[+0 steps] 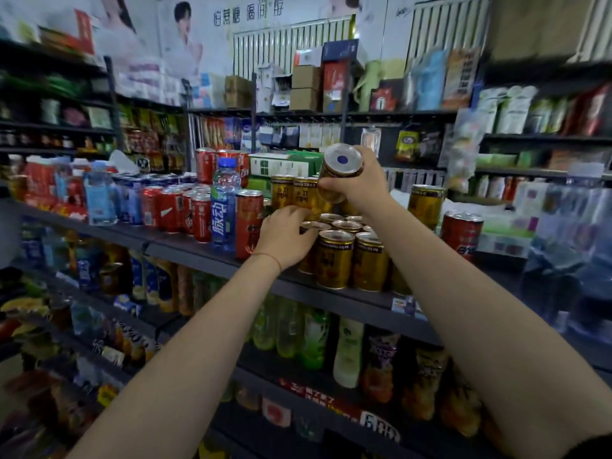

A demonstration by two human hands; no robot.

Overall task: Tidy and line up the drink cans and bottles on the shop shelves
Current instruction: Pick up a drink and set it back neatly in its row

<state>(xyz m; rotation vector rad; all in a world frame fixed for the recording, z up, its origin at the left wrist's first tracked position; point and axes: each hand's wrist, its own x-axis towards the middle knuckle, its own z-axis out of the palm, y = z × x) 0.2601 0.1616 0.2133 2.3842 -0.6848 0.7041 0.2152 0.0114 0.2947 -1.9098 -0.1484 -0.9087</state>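
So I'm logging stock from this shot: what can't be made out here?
- Head view: the gold cans behind the front row are hidden by the left hand and right forearm, so no full count.
- The held gold can is tilted; the right hand covers its label.
- Bottles on the lower shelf are dim and blurred; brands unreadable.
- Goods at the left and right edges are smeared.

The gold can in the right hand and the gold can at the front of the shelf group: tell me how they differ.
The held gold can is lifted in the right hand and tilted, its end facing the camera; the front shelf can stands upright on the shelf, untouched. The held one sits above the group; the shelf one is in its front row. Both share gold bodies with dark bands.
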